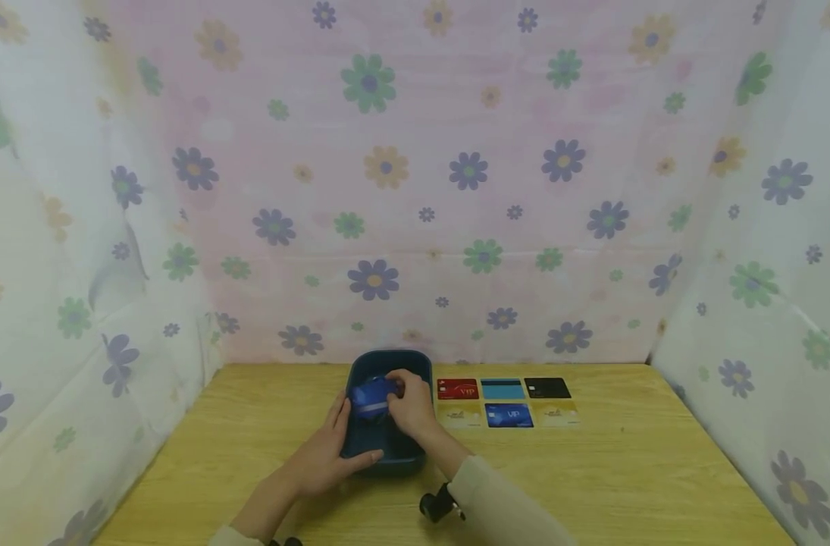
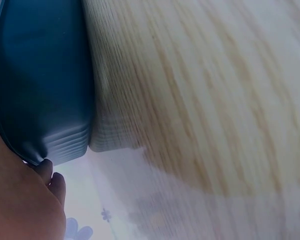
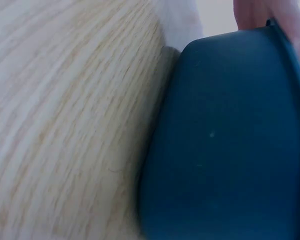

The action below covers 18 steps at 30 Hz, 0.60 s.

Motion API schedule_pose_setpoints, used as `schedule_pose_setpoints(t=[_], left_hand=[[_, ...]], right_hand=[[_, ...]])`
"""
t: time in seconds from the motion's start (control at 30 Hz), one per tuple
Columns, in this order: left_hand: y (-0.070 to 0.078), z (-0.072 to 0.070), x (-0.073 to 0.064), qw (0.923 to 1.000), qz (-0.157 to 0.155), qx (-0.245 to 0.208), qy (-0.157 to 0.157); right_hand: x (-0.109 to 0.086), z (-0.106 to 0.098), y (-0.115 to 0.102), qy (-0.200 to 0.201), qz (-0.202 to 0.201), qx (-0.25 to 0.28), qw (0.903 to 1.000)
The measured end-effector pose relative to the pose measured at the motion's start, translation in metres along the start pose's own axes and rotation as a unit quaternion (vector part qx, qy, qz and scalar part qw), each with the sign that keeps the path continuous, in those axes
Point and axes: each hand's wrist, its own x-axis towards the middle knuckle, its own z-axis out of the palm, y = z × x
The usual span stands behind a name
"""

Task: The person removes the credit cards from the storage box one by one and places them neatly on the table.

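Observation:
A dark teal plastic bin [image 1: 396, 462] stands on the wooden table, seen from outside in both wrist views. Inside it is a small blue rounded object [image 1: 372, 399] with a paler band; its exact kind is unclear. My right hand [image 1: 411, 402] reaches over the bin's right side and pinches this object's right edge between thumb and fingers. The left hand [image 1: 319, 455] holds the bin by its left side, fingers along the wall and thumb stretched over the near end. In the left wrist view, its fingertips [image 2: 57, 187] show by the bin's rim.
Several cards lie in two rows right of the bin: a red card [image 1: 458, 389], a light blue card [image 1: 502, 389], a black card [image 1: 548, 387], a blue card [image 1: 509, 415] and pale gold ones. Flower-patterned cloth [image 1: 421, 197] encloses the table [image 1: 633, 478] at the back and sides.

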Motion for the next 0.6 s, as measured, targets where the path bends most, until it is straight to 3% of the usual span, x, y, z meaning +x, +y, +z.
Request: schedule_pose_setpoints(t=[0.2, 0.37, 0.6], left_hand=[[-0.002, 0.001, -0.001, 1.0, 0.001, 0.003, -0.002], [-0.001, 0.0, -0.003, 1.0, -0.003, 0.004, -0.003], [-0.001, 0.0, -0.001, 0.9999, -0.004, 0.01, 0.002]], right_hand=[[-0.006, -0.009, -0.005, -0.009, -0.015, -0.007, 0.9998], [-0.012, -0.019, -0.008, -0.029, -0.007, 0.006, 0.9995], [-0.016, -0.033, -0.008, -0.028, 0.01, 0.022, 0.9993]])
